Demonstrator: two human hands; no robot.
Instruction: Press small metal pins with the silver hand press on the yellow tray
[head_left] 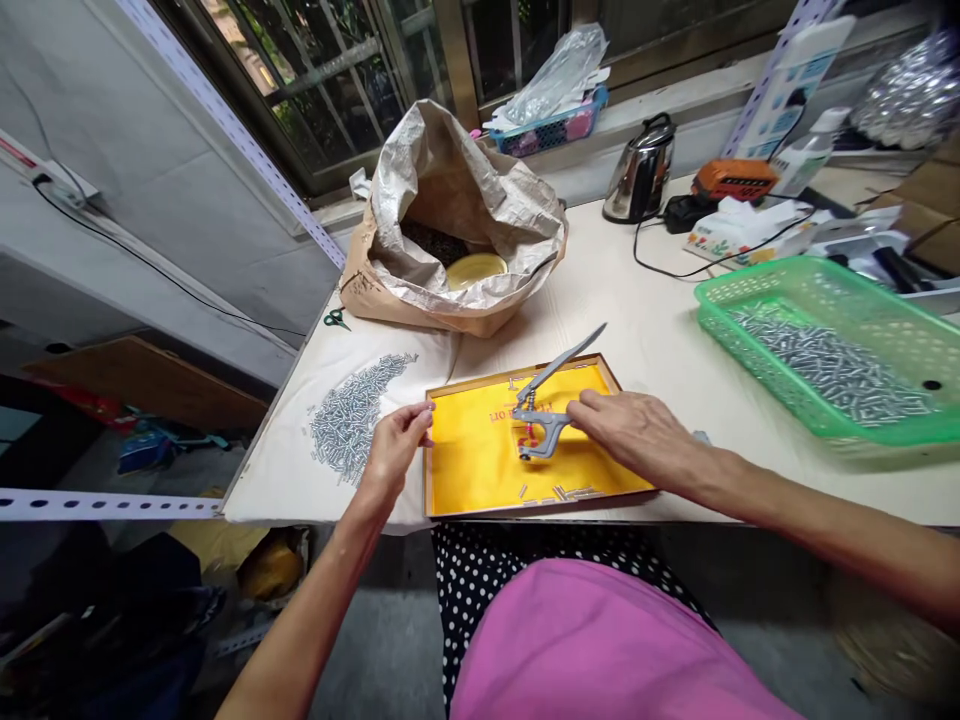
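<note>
My right hand (634,425) holds the lower handle of grey snap-fastener pliers (551,425). The pliers' upper handle stands raised, so the jaws are apart above a shallow tray (541,508) with a yellow lining. My left hand (394,445) is at the tray's left edge, thumb and fingertips pinched together; whatever they hold is too small to name. Several small metal pins (566,493) lie along the tray's near edge, and a few more by its far edge. Left of the tray, a heap of small silvery metal pieces (349,420) is spread on the pale table cover.
Behind the tray stands a large open paper sack (450,310) with a yellow bowl (476,270) inside. A green basket (825,425) of metal pieces is at the right. Farther back are a kettle (640,175), an orange device (735,180) and scissors (337,318).
</note>
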